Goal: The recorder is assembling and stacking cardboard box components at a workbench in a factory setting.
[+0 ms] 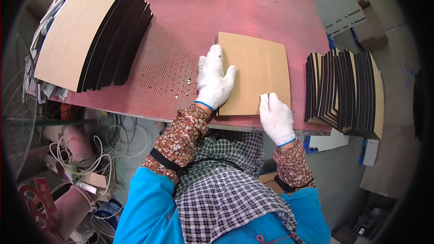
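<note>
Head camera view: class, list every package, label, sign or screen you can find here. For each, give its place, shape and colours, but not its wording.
Red printed label or tag: lower left, below the table among the clutter, a tilted red rectangle with pale markings.
Small pale label: lower left by the coiled white cables, a light oblong strip.
No screens show, and no sealed packages can be made out.

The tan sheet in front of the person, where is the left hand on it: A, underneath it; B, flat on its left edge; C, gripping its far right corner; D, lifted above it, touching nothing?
B: the gloved left hand lies flat, fingers spread, on the left edge of the tan sheet, on the red table.
</note>
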### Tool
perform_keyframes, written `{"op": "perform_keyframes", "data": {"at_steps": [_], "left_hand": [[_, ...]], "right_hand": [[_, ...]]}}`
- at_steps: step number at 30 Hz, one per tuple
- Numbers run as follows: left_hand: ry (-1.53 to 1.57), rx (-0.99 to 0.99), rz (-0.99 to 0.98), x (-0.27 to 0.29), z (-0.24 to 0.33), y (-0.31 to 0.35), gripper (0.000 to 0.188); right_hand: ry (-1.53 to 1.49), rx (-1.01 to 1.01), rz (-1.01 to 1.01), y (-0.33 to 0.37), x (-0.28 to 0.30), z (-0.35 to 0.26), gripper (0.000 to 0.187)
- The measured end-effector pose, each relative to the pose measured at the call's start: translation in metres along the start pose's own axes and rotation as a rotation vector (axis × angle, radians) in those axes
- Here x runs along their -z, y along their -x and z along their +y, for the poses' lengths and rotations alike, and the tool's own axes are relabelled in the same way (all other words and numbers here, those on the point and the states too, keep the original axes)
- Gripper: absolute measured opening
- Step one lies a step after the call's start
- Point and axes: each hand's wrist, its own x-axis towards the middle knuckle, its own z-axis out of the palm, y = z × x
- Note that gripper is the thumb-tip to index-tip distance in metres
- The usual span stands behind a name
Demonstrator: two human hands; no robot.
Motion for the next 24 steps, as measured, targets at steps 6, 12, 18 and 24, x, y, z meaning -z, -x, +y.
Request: {"op": "perform_keyframes", "data": {"at_steps": [6,12,18,24], "left_hand": [[0.018,0.040,-0.026,0.007,0.006,0.001,0.062],[-0.004,0.036,-0.021,0.001,0.004,0.003,0.067],[-0.006,0.049,-0.073,0.002,0.003,0.000,0.073],[0.012,0.071,-0.049,0.004,0.002,0.003,0.072]], "right_hand": [[0.150,0.184,0.159,-0.072,-0.016,0.015,0.017],[-0.069,0.047,0.214,-0.144,-0.015,0.026,0.024],[-0.114,0.066,0.208,-0.137,-0.008,0.025,0.030],[-0.160,-0.125,-0.003,-0.064,0.004,0.003,0.032]]}}
